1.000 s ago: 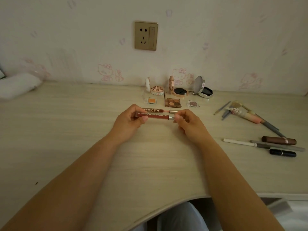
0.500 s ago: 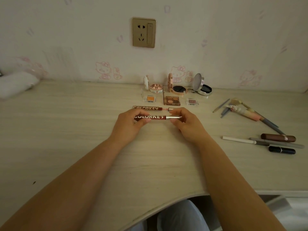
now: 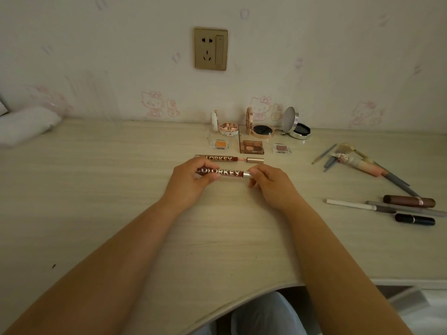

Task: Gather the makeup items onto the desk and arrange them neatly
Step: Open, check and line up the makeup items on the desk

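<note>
A dark red lip gloss tube point(image 3: 223, 173) with silver lettering lies crosswise at the desk's middle, held at both ends. My left hand point(image 3: 187, 183) pinches its left end; my right hand point(image 3: 271, 183) grips its silver cap end. A second, similar lip gloss tube point(image 3: 228, 158) lies parallel just behind it. Further back stand three open compacts point(image 3: 228, 128) point(image 3: 262, 130) point(image 3: 298, 129) near the wall, with three small eyeshadow pans point(image 3: 220, 144) point(image 3: 252, 146) point(image 3: 281, 148) in a row before them.
Loose brushes and pencils point(image 3: 362, 163) lie fanned at the right. A white pencil point(image 3: 350, 204), a brown tube point(image 3: 408, 201) and a black lipstick point(image 3: 414, 219) sit near the right edge. A white cloth point(image 3: 26, 126) rests at far left. The desk's curved front edge point(image 3: 242, 301) is below.
The held tube has shifted slightly toward me, away from the second tube, and my right hand has slid further over its silver cap.
</note>
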### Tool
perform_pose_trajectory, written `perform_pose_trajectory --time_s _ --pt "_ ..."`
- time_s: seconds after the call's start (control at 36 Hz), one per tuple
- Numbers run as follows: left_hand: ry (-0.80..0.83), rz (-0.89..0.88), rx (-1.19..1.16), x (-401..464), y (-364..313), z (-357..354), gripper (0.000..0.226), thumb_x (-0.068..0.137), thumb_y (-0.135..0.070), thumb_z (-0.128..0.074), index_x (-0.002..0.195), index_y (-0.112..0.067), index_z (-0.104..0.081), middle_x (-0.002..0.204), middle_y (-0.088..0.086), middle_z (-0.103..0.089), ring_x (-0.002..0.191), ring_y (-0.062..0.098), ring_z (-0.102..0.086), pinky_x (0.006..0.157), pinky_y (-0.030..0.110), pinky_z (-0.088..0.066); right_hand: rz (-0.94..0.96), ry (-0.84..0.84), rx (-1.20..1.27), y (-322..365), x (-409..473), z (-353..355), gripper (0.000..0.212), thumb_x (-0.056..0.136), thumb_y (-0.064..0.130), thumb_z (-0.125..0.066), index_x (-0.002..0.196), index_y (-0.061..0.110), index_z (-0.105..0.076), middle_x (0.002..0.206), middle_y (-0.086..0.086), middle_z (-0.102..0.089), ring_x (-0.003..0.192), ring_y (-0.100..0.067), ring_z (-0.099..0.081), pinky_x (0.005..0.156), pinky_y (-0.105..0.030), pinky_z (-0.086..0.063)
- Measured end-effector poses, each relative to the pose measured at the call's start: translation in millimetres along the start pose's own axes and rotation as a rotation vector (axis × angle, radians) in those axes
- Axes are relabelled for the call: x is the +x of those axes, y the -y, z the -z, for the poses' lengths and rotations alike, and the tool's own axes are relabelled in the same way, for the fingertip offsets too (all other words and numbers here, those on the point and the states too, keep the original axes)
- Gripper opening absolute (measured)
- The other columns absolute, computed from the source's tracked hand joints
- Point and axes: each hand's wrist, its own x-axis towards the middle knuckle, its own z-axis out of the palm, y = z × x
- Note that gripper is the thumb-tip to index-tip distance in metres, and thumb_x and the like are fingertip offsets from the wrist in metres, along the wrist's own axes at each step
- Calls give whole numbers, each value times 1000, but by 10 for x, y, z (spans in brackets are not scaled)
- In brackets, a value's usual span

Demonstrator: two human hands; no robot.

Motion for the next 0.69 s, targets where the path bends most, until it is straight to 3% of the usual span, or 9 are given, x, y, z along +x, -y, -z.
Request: perform_pose_trajectory --time_s 0.08,0.19,0.31,0.36,0.47,0.56,0.69 --pt "5 3 0 0 7 -5 11 82 -20 -69 89 -27 -67 87 -19 -62 81 -8 -55 72 1 -36 -6 -24 19 -25 9 12 10 94 18 -52 93 24 -60 83 14 -56 72 -1 -48 63 -10 -34" --pt "-9 -5 -13 8 19 2 10 82 -19 -69 89 -27 -67 86 -20 -62 79 -12 -54 71 0 -35 -20 -7 77 -34 5 18 18 93 26 -54 110 24 -59 94 13 -54 79 1 -49 65 -3 -37" --pt "-35 -22 -6 6 6 7 10 82 -19 -69 89 -25 -67 85 -23 -61 80 -11 -55 70 2 -36 1 20 -15 -5 47 39 30 100 28 -36 90 16 -62 77 9 -59 70 -7 -49 67 -21 -36" --pt "-46 -23 17 17 20 9 9 83 -20 -69 90 -25 -67 85 -22 -61 81 -7 -56 73 10 -40 -2 48 -65 0 79 64 25 99 24 -40 82 19 -58 72 11 -55 66 -4 -47 62 -20 -33" --pt "-3 11 136 99 43 27 11 84 -30 -66 95 -28 -67 92 -17 -63 88 7 -58 78 28 -45 17 50 -152 9 196 160 11 94 22 -53 101 23 -62 86 10 -58 73 -2 -48 64 -14 -35" --pt "48 -30 368 156 65 23 19 85 -39 -64 101 -30 -66 91 -11 -59 85 8 -52 71 26 -39 87 -33 -348 -48 254 182 18 92 23 -57 108 19 -64 97 4 -60 84 -7 -47 73 -19 -34" --pt "56 -82 395 228 132 4 17 83 -35 -67 99 -29 -67 92 -13 -62 88 10 -51 72 28 -39 121 -82 -446 -210 228 127 21 92 26 -57 110 17 -65 106 -1 -63 101 -16 -51 86 -25 -39"
